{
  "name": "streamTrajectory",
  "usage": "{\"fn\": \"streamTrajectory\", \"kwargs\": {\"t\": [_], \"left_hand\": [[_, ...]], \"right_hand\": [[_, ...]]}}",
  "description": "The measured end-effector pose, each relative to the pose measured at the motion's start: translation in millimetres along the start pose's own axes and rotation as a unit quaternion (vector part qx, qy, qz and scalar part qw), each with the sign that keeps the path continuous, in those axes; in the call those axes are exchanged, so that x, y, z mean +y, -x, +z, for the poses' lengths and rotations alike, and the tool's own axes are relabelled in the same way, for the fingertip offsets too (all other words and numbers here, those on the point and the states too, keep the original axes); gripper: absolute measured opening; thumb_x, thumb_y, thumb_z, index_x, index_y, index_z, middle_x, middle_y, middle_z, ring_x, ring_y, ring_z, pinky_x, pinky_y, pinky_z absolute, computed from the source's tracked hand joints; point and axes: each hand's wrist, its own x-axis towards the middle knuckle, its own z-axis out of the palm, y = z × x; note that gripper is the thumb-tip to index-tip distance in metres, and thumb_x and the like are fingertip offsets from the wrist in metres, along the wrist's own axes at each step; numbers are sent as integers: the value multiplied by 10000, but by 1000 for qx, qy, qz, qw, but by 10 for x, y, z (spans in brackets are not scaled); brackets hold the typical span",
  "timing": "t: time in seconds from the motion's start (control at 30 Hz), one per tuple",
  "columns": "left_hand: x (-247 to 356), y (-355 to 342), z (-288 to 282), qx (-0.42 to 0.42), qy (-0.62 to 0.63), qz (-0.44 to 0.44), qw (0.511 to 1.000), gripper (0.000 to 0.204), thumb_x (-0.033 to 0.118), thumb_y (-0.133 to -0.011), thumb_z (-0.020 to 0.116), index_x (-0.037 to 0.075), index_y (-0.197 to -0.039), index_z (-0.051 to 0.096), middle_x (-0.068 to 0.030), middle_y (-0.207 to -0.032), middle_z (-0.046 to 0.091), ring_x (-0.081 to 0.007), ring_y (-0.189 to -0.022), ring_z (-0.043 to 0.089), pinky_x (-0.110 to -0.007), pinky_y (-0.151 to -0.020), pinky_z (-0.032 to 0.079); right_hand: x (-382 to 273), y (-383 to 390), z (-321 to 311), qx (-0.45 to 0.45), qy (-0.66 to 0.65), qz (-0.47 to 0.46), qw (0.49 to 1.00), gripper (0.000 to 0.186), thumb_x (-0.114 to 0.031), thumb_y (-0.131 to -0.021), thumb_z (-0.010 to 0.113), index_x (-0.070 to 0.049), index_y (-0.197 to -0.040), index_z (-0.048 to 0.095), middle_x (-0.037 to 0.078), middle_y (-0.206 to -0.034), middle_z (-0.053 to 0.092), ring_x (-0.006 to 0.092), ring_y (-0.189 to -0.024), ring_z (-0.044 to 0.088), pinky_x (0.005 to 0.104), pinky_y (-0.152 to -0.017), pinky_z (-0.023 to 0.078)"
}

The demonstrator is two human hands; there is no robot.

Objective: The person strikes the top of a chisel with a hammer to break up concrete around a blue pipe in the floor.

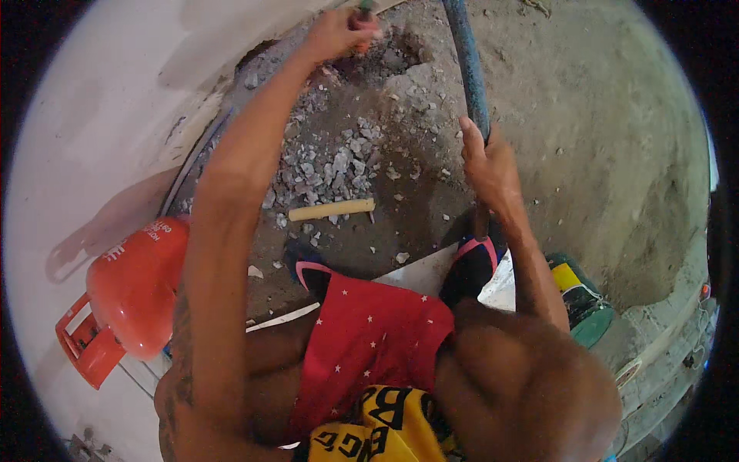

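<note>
My right hand point(493, 165) is wrapped round a long blue-grey bar point(466, 61). The bar runs from the far edge down past my fist, and its lower end reaches close to my right shoe point(471, 266). Out at the far end of my left arm, my left hand point(344, 35) is closed on something small, with a bit of green and orange-red showing at the fingers; its kind I cannot make out. Below that hand lies a dug-out hollow point(385, 58) in the floor. Broken grey rubble point(335, 165) is spread nearer to me.
A short pale yellow rod-shaped piece point(331, 209) lies across the dirt before my feet. At the left, a red gas cylinder point(142, 285) stands near the white wall point(92, 131). A dark green bucket point(593, 323) is by my right knee. Bare brown ground point(593, 131) stretches along the right.
</note>
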Motion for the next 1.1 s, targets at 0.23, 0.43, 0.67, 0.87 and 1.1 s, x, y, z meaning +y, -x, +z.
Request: {"fn": "streamTrajectory", "kwargs": {"t": [0.23, 0.43, 0.67, 0.87, 1.1], "left_hand": [[79, 583, -100, 145, 27, 31, 989, 364, 350, -840, 724, 61, -1060, 697, -16, -910, 708, -112, -778, 644, -280, -752, 516], [-72, 736, 19, 168, 107, 75, 977, 242, 171, -860, 717, 72, -1077, 679, -24, -833, 688, -102, -832, 649, -270, -760, 507], [-15, 736, -108, 105, 57, 76, 990, 262, 213, -852, 728, 84, -1075, 676, -12, -854, 690, -127, -841, 676, -315, -761, 524], [-97, 665, -153, 135, -55, -52, 988, 351, 374, -818, 730, 29, -789, 672, -67, -687, 655, -169, -661, 634, -342, -665, 509], [5, 596, -12, 199, -101, -242, 944, 579, 563, -733, 756, -10, -775, 686, -126, -660, 665, -218, -593, 654, -382, -611, 530]], "right_hand": [[71, 0, 66, -43, -14, -6, 999, 525, -499, -948, 547, 23, -896, 586, 216, -626, 581, 340, -570, 607, 466, -556, 447], [-317, 112, -71, -56, 61, -96, 992, 495, -482, -941, 568, 13, -958, 561, 244, -628, 599, 423, -616, 637, 472, -551, 459], [-674, 86, -109, -37, 38, -210, 976, 414, -406, -930, 623, 1, -960, 554, 216, -598, 585, 380, -566, 630, 441, -514, 450], [-657, -102, -33, -45, 53, -235, 970, 393, -388, -923, 638, -1, -911, 571, 202, -586, 569, 342, -528, 602, 427, -513, 448], [-609, -133, -86, -46, 100, -222, 969, 394, -388, -928, 630, 2, -908, 582, 179, -567, 535, 286, -507, 560, 410, -502, 422]]}}
